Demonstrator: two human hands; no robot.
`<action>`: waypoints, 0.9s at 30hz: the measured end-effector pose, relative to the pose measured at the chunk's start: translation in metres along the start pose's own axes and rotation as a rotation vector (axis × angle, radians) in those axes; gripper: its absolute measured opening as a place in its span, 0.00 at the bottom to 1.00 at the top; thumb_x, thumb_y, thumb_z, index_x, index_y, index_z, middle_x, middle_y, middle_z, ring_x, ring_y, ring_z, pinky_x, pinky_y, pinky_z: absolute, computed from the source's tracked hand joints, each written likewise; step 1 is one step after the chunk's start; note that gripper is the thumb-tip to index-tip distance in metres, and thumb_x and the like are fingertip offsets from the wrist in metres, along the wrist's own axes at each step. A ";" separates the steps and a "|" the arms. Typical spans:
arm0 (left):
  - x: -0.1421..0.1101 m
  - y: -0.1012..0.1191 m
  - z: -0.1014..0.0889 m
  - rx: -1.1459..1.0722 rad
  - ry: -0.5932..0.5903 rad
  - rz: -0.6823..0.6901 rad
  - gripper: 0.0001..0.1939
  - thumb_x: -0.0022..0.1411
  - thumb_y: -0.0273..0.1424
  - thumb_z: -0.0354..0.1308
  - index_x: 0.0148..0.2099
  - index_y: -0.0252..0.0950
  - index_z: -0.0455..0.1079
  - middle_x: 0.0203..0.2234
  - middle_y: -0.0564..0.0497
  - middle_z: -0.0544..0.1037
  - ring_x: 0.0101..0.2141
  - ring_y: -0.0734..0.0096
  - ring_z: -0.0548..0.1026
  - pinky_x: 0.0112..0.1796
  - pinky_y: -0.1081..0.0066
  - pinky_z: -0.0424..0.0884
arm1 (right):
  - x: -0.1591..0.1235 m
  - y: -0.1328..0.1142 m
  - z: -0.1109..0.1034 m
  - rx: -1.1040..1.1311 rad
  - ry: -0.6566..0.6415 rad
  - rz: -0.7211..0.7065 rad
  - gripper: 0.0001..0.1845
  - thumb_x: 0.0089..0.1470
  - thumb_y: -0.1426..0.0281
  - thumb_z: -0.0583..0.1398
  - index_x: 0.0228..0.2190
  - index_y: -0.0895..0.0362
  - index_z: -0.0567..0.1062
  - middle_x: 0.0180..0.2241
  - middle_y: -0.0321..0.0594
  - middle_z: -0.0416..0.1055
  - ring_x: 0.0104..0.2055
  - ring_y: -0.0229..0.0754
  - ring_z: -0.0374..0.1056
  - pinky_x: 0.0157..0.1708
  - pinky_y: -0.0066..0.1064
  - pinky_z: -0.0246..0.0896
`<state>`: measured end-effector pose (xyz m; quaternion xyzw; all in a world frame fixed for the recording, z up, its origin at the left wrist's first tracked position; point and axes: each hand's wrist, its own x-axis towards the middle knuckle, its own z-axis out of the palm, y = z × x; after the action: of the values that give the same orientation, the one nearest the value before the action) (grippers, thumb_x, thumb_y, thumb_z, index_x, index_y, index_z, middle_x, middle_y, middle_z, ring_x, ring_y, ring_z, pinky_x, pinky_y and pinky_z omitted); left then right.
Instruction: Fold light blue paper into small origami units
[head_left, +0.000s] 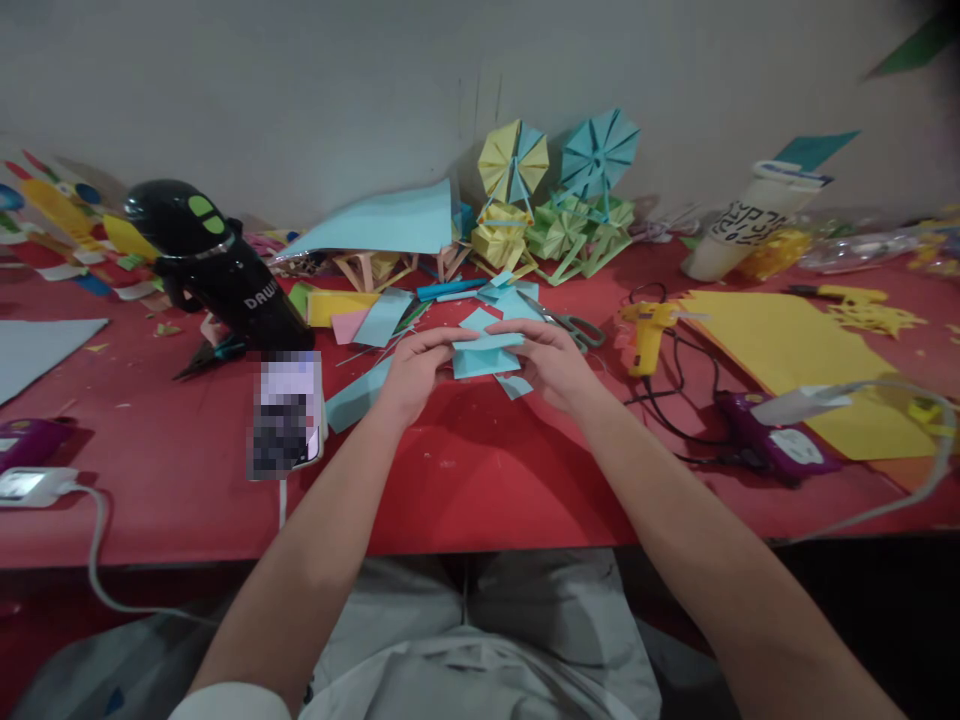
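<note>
Between my two hands is a small light-blue sheet of paper (487, 362) with a crease across its upper part. My left hand (418, 368) pinches its left end, and my right hand (553, 358) grips the right end. Both sets of fingers meet along the top fold. Just behind and below the held sheet lie more light-blue paper pieces (517, 386). Beyond my right fingers rests a pair of scissors (581, 330), its blades partly hidden by paper. A blue pen (450, 289) lies past my fingertips.
A phone (289, 415) on a cable and a black bottle (225, 270) stand left. On the right are a yellow glue gun (646, 335), yellow sheets (810, 365), a purple power strip (780, 440) and a paper cup (742, 225). Folded-paper models (517, 215) line the wall.
</note>
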<state>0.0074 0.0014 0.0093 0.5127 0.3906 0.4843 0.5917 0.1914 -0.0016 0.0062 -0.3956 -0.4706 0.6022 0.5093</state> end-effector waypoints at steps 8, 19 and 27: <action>-0.002 0.007 0.002 0.061 0.011 -0.011 0.10 0.52 0.37 0.58 0.33 0.36 0.73 0.28 0.49 0.74 0.29 0.69 0.72 0.29 0.68 0.72 | -0.001 0.000 -0.002 0.025 -0.040 -0.037 0.09 0.45 0.69 0.61 0.30 0.55 0.81 0.22 0.34 0.70 0.26 0.35 0.67 0.28 0.28 0.65; 0.000 0.001 0.001 0.201 0.107 0.017 0.14 0.51 0.27 0.64 0.41 0.36 0.67 0.27 0.53 0.75 0.26 0.75 0.72 0.29 0.74 0.68 | -0.001 0.001 0.000 -0.235 -0.063 -0.019 0.16 0.45 0.63 0.66 0.36 0.57 0.77 0.21 0.33 0.70 0.24 0.36 0.66 0.25 0.29 0.63; 0.003 -0.001 -0.001 0.079 0.158 0.025 0.16 0.48 0.33 0.68 0.41 0.33 0.73 0.31 0.48 0.79 0.31 0.70 0.77 0.35 0.67 0.76 | 0.003 0.006 -0.001 -0.136 0.047 -0.031 0.20 0.38 0.65 0.70 0.33 0.55 0.68 0.23 0.30 0.70 0.25 0.35 0.69 0.30 0.32 0.68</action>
<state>0.0074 0.0047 0.0085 0.5006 0.4484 0.5147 0.5324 0.1904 0.0016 0.0003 -0.4361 -0.5045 0.5512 0.5014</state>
